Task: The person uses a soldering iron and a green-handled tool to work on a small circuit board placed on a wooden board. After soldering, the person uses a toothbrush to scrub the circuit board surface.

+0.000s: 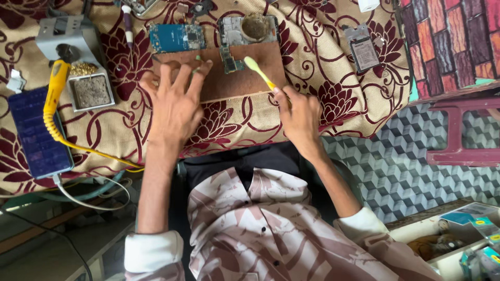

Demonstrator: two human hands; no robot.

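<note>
My patterned shirt front [271,229] is filling the near view. My right hand [299,117] is pinching a yellow-green toothbrush [259,72], its long axis slanting up-left, head pointing onto the brown board [229,83] beside a small circuit board [230,61]. My left hand [174,101] is lying palm-down, fingers spread, tips touching the brown board's left part. Beyond the brown board I'm counting two opened phone boards.

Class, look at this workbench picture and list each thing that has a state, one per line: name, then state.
Left hand: open, fingers spread, resting on the brown board.
Right hand: closed around a toothbrush.
Toothbrush: held, bristle end by the small circuit board.
Blue circuit board: bare, lying flat.
Soldering iron: parked, unheld.
Phone: screen dark, cable attached.
</note>
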